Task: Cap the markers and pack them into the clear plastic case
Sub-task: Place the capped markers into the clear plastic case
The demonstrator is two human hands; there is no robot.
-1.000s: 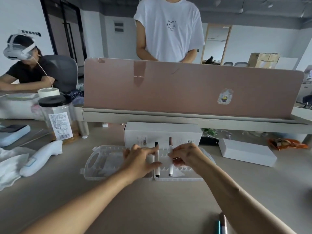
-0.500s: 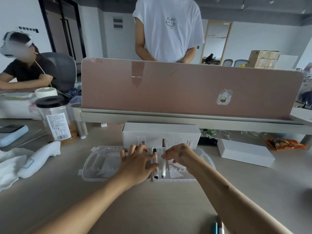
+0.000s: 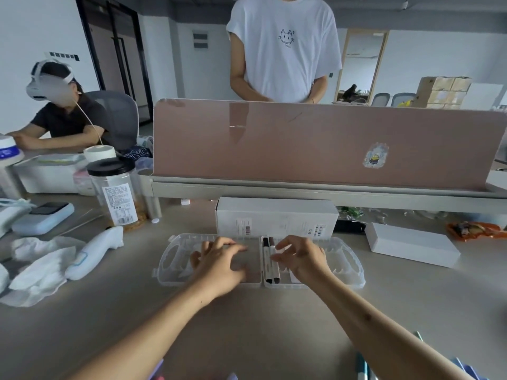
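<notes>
Far left of the frame there's a crumpled white cloth (image 3: 35, 270) on the desk (image 3: 260, 325), with a white controller (image 3: 94, 253) lying on its edge and a clear jar with a black lid (image 3: 115, 193) behind it.

Moving toward center, the clear plastic case (image 3: 178, 281) lies opened flat, both halves side by side. The left hand (image 3: 219, 263) rests on the left half, grip wide, fingers spread, holding nothing.

Just right of the hinge, two capped markers sit side by side in the right half, touching each other: a black-capped marker (image 3: 266, 259) and a brown-capped marker (image 3: 275, 270).

The right hand (image 3: 301, 257) is over that half with thumb and index fingertip at the brown-capped one. Honestly can't tell if the grip is pinching it or just touching.

A long white box (image 3: 277, 218) stands right behind the case, and a flat white box (image 3: 411, 248) lies further right. Bottom right corner, a few loose markers (image 3: 361, 370) poke into view beside the right forearm.
</notes>
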